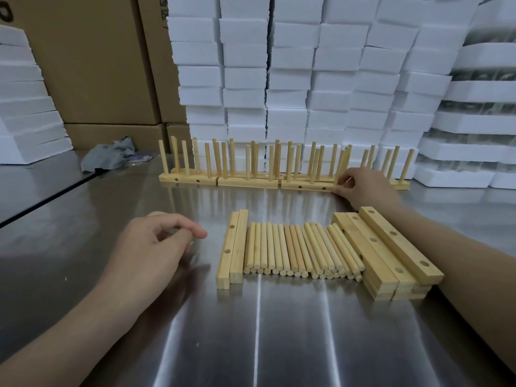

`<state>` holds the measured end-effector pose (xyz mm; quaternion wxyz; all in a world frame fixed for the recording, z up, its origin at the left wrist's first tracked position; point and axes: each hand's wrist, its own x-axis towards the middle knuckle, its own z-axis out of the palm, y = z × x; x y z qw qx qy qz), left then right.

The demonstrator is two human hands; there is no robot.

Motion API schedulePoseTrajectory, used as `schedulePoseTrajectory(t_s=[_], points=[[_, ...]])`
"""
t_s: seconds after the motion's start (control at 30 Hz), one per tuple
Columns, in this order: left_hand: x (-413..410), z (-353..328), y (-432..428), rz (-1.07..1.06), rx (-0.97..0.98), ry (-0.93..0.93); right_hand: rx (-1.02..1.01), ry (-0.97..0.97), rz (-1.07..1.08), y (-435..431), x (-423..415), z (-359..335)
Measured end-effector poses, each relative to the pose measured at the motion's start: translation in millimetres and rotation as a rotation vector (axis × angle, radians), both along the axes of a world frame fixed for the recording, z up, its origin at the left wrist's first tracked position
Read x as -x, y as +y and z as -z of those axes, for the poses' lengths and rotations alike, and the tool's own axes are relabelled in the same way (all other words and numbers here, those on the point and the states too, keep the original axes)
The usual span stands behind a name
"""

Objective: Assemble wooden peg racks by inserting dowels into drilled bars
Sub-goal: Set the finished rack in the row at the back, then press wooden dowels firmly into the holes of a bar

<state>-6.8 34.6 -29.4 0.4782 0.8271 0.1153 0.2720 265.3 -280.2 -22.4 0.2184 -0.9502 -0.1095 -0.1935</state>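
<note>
Finished pale wooden peg racks (pixel 245 174) stood in a row at the far side of the shiny steel table (pixel 279 331). The right hand (pixel 363 185) pinched one rack's bar end, likely to align it. The empty left hand (pixel 159 241) hovered loosely curled beside loose round wooden dowels (pixel 301 247) and drilled square wooden bars (pixel 391 247), staged within reach.

Pale loose dowels (pixel 296 247) side by side between drilled bars (pixel 405 248), finished peg racks (pixel 248 182) upright behind, perhaps four.
</note>
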Motion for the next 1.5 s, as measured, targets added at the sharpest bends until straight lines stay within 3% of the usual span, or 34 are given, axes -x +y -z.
schedulePoseTrajectory(t_s=[0.4,0.53,0.67,0.73,0.87,1.03,1.17,1.3,1.4,1.5], points=[[3.0,-2.1,-1.9,0.040,-0.056,0.017,-0.037,-0.001,0.016,0.0,4.8,3.7],[5.0,-4.5,-4.3,0.071,-0.012,0.008,-0.134,0.150,-0.020,-15.4,25.0,-5.4],[8.1,-8.2,-5.8,0.078,-0.075,0.060,-0.411,0.414,-0.114,-41.5,65.8,-27.9],[8.0,-8.1,-4.9,0.077,-0.080,0.068,-0.430,0.378,-0.087,-54.5,89.9,-39.7],[6.7,-5.8,-1.8,0.058,-0.113,0.082,-0.280,0.167,0.004,-73.0,140.0,-59.6],[8.2,-5.5,1.0,0.097,-0.065,0.081,0.201,0.325,-0.017,-61.3,176.1,-60.5],[12.3,-5.6,1.1,0.113,-0.093,0.073,0.258,0.240,-0.039,-56.0,188.1,-62.3],[13.3,-7.0,-0.6,0.118,-0.128,0.073,0.336,0.282,0.007,-47.3,195.6,-67.8],[12.3,-8.2,-1.3,0.117,-0.117,0.081,0.320,0.053,0.020,-43.1,216.2,-76.3],[11.6,-8.4,-1.4,0.120,-0.100,0.083,0.188,-0.115,-0.250,-23.1,249.9,-75.0]])
